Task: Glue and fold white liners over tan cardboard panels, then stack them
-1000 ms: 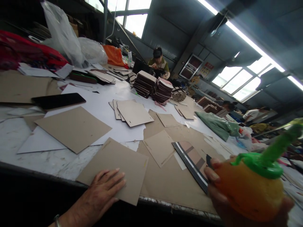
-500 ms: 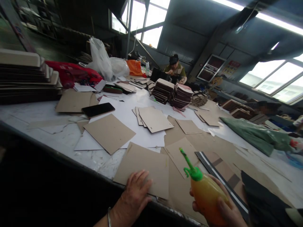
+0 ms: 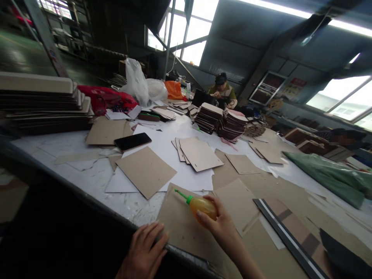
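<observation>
My right hand [image 3: 218, 221] is wrapped round a yellow squeeze bottle [image 3: 203, 208] with a green cap and a thin green nozzle. The bottle lies tilted over a sheet of grey-brown cardboard [image 3: 188, 236], its nozzle pointing left near the sheet's far left corner. Whether the tip touches the sheet, I cannot tell. My left hand [image 3: 147, 246] rests at the table's front edge with fingers stretched out, fingertips by the near left edge of that sheet. Another cardboard piece [image 3: 147, 170] lies just beyond on white paper [image 3: 119, 182].
A black phone [image 3: 133, 141] lies at the left, near a tall stack of boards [image 3: 37, 100]. Small stacked panels [image 3: 207, 118] stand farther back, before a seated person [image 3: 222, 91]. A striped dark strip [image 3: 290, 236] and green cloth [image 3: 328, 176] lie on the right.
My right hand has brought the bottle left and away from me, over the cardboard, its nozzle now lowered. My left hand has slid off the sheet toward the table edge. The view has shifted.
</observation>
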{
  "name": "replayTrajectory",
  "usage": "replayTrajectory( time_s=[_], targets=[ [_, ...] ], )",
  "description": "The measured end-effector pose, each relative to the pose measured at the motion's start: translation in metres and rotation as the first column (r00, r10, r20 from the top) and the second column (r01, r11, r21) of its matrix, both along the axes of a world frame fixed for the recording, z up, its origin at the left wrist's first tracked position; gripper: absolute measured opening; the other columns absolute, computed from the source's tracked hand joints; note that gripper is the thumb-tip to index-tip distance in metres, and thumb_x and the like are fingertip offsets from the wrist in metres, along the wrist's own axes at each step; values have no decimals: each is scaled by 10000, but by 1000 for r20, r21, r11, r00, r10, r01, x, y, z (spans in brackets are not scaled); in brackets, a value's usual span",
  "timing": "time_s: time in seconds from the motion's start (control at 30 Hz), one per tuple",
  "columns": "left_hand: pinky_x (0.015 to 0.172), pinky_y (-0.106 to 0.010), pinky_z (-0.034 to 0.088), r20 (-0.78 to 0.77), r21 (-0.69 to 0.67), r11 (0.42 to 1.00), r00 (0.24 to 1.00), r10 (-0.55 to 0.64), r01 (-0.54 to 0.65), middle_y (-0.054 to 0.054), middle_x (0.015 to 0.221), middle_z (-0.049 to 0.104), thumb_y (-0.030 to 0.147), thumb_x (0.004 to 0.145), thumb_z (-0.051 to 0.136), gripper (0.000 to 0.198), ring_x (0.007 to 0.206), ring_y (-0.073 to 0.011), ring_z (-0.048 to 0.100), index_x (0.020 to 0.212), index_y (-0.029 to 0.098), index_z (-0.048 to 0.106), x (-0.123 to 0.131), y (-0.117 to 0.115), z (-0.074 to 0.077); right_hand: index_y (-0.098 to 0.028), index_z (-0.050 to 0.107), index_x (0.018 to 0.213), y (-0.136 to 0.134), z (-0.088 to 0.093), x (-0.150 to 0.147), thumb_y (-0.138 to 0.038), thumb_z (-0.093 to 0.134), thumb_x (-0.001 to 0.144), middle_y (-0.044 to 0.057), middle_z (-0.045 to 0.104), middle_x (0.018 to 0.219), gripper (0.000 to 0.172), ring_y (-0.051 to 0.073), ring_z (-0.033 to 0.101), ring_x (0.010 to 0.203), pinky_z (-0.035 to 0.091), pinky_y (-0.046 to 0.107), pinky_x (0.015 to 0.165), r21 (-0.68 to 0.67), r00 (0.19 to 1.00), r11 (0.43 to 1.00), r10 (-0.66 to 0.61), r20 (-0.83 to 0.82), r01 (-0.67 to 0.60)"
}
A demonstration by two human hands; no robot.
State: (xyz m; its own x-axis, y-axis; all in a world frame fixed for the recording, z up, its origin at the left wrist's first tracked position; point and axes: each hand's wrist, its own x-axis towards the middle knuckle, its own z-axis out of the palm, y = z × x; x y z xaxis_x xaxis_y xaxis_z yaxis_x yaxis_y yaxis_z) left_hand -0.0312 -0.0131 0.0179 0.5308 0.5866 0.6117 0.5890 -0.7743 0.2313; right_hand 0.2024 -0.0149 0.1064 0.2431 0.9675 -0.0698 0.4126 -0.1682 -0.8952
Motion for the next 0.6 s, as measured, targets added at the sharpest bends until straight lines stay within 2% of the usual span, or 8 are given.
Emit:
replayTrajectory(
  time_s=[0.1,0.2,0.3,0.37,0.47,0.53,0.6],
  targets=[
    [948,-379,386,7,-25,1000,1000,-6,6,-74,1157,567,79,825,475,320,1146,-222,449,1107,205,559,0,-1,2,-182,488,1059,16,-7,-2,-450,619,695,103,565,1059,471,262,559,949,464,420,852,44,996,999,23,86,-27],
    [933,-388,402,-3,-26,1000,1000,5,-5,-74,1147,576,70,824,472,318,1137,-223,459,1096,206,565,-1,0,3,-181,498,1055,25,-11,-4,-428,614,707,101,557,1056,442,258,546,957,441,427,877,55,985,997,40,171,-50],
    [936,-390,402,-1,-43,999,1000,1,-1,-74,1145,581,69,825,475,317,1133,-223,464,1096,206,566,-2,0,4,-186,510,1043,27,-6,-5,-410,607,719,91,554,1035,405,251,538,947,430,420,873,47,971,996,66,230,-79],
    [942,-382,394,18,-62,998,1000,-7,8,-66,1150,581,84,837,472,306,1133,-217,465,1101,208,564,-2,0,4,-191,522,1026,23,2,-3,-417,619,716,80,561,1007,396,242,543,916,438,398,841,-4,971,992,128,200,-130],
    [963,-363,376,66,-83,996,998,-13,18,-51,1153,582,132,861,468,263,1139,-203,465,1088,213,571,-2,1,4,-192,514,1036,7,18,4,-440,668,692,55,593,910,451,210,562,820,465,333,736,-172,974,959,221,-50,-227],
    [981,-355,363,88,-75,997,996,-23,29,-58,1166,572,138,859,476,255,1156,-202,453,1087,199,572,-3,2,4,-200,486,1066,-9,27,8,-465,692,670,52,603,897,520,194,567,765,477,309,663,-243,938,937,173,-302,-251],
    [978,-353,367,95,-25,999,995,-43,46,-80,1179,554,107,850,472,281,1164,-210,444,1109,174,560,-6,4,4,-213,464,1080,-27,32,11,-501,712,628,61,605,923,591,193,572,735,487,302,605,-237,853,945,75,-517,-227]
  ],
)
